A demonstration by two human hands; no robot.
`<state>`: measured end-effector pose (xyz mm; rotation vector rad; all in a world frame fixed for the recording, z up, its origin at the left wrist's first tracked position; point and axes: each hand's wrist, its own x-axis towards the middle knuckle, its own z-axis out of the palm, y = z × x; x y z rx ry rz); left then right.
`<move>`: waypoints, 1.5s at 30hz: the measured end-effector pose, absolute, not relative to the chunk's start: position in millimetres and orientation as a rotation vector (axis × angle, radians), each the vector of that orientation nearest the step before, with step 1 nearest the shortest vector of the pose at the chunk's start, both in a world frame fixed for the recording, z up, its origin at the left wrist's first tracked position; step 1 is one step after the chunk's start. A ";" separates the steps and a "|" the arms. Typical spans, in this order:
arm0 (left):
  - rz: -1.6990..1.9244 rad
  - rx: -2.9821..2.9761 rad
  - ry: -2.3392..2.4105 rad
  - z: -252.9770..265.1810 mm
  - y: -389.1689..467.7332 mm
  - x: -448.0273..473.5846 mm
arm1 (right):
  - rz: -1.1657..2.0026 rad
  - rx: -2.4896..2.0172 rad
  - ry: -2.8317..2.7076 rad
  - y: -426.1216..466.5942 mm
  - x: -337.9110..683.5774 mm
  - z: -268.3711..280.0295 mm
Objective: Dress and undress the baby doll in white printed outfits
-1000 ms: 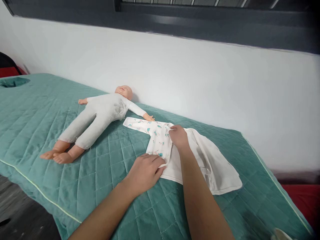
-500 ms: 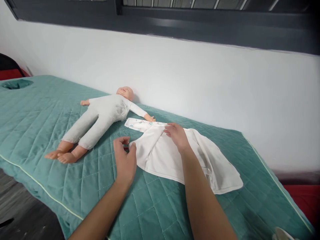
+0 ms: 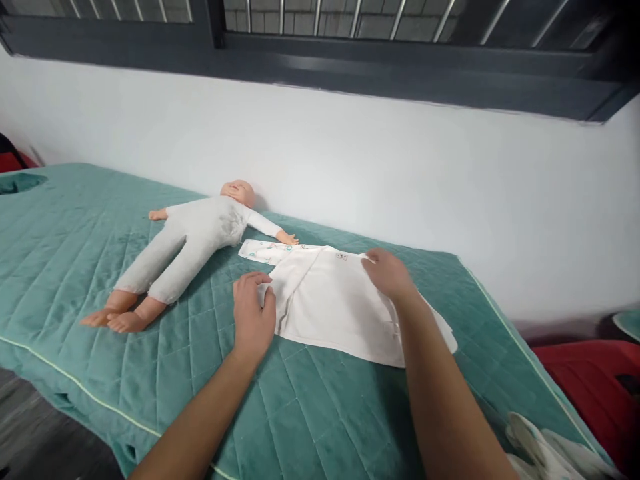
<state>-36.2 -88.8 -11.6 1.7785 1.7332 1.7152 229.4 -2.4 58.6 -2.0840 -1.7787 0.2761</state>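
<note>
A white baby shirt (image 3: 335,307) lies spread on the quilted bed cover, with a small label near its neckline and one printed sleeve (image 3: 265,252) stretched toward the doll. At the shirt's left edge is my left hand (image 3: 254,310), fingers curved and thumb apart, with a bit of the cloth showing in the gap. My right hand (image 3: 390,273) has its fingers closed on the shirt's upper right edge; its fingertips are partly hidden. Left of the shirt a baby doll (image 3: 205,223) lies on its back, one hand touching the printed sleeve.
The green quilted cover (image 3: 200,373) spreads over the bed, which stands against a white wall (image 3: 350,160) under a barred window. White cloth (image 3: 545,447) lies at the bottom right. Something red (image 3: 590,380) stands beyond the bed's right edge.
My right hand has moved right along the shirt's top edge. The shirt now lies flatter, and its label has come into view. My left hand stays by the left edge.
</note>
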 end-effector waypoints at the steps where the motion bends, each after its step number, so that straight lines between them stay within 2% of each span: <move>1: 1.704 1.788 1.730 -12.1 -88.7 -36.0 | 0.233 -2.149 -1.729 -8.5 247.6 59.4; 6: 1.656 1.914 1.740 -11.6 -90.7 -34.1 | 0.119 -2.473 -1.486 -43.9 317.3 48.4; 13: 1.530 2.247 1.544 -2.2 -107.6 -20.3 | 0.272 -2.414 -1.622 -53.6 322.5 35.2; 18: 1.304 1.808 1.298 12.9 -103.1 27.5 | 0.191 -2.205 -1.630 -59.9 312.9 49.3; 20: 1.222 1.413 1.180 19.5 -89.8 53.8 | 0.381 -1.911 -1.754 -67.3 301.4 60.3; 22: 1.157 1.030 0.964 24.2 -73.3 77.7 | 0.785 -1.518 -1.920 -73.6 290.6 69.4; 24: 1.080 0.777 0.798 26.0 -58.7 95.3 | 0.997 -1.345 -1.926 -75.3 287.7 72.4; 25: 1.050 0.700 0.745 25.8 -53.3 101.1 | 0.965 -1.415 -1.879 -74.2 290.4 71.0; 29: 1.044 0.641 0.633 20.1 -46.2 106.8 | 0.404 -2.157 -1.604 -64.8 319.0 52.6; 31: 1.072 0.648 0.594 16.4 -46.7 103.7 | 0.316 -2.351 -1.614 -61.5 331.2 42.6; 37: 1.070 0.589 0.580 13.5 -45.7 97.0 | 0.372 -2.364 -1.653 -58.8 334.6 35.3; 39: 1.067 0.590 0.583 14.7 -45.7 96.3 | 0.214 -2.274 -1.628 -60.8 333.9 40.3; 43: 1.062 0.603 0.573 16.1 -47.1 95.0 | -0.332 -2.059 -1.458 -68.8 332.7 52.5; 45: 1.065 0.616 0.567 15.3 -47.5 94.3 | -0.477 -2.036 -1.335 -71.9 331.4 55.5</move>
